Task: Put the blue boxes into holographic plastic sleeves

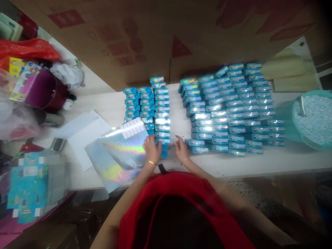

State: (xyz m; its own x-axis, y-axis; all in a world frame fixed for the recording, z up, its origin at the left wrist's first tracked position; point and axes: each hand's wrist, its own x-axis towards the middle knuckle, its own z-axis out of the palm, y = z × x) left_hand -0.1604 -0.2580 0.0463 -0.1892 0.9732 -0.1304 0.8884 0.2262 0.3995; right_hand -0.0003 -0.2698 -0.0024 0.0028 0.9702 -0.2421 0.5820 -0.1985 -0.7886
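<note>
Head view: left hand (152, 149) curled beside small glossy blue boxes (162, 134), hold unclear; right hand (182, 150) loosely open, empty.

- The left arm (129, 193) comes up from the low left side and leans in to the middle.
- The left hand (152, 148) is back side up, with its fingers a bit bent.
- The right arm (220, 186) comes in from the low right side.
- The right hand (182, 150) is open, with bent fingers.
- The two hands are near but do not touch.
</note>
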